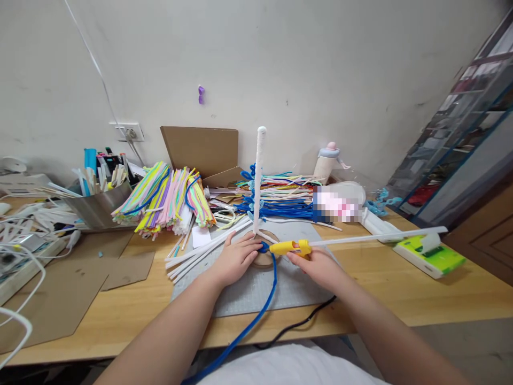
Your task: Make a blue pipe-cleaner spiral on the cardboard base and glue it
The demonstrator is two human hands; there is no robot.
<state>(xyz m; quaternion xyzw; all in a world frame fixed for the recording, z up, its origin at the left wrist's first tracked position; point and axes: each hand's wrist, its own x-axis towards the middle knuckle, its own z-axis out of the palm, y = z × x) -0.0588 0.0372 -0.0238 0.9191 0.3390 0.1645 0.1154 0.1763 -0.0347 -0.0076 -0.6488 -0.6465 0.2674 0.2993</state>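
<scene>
My right hand (315, 263) is closed around a yellow hot glue gun (290, 247), with a long white glue stick (377, 236) jutting from its back. The gun's nozzle points left, at a small coil of blue pipe cleaner (263, 247) on a round cardboard base (262, 262). At that coil, the fingertips of my left hand (237, 259) press on the blue pipe cleaner; its outer finger stands apart. A long blue tail (262, 310) runs from the coil toward my lap. From the base rises an upright white-wrapped stem (259, 176); its foot is partly hidden.
A grey cutting mat (236, 299) lies beneath the work, with white pipe cleaners (200, 259) on its left. Behind are colourful bundles (164, 198) and blue pipe cleaners (280, 208). A metal pot (100, 206) stands left, a green tissue pack (430, 256) right. A black cord (296, 323) crosses the front edge.
</scene>
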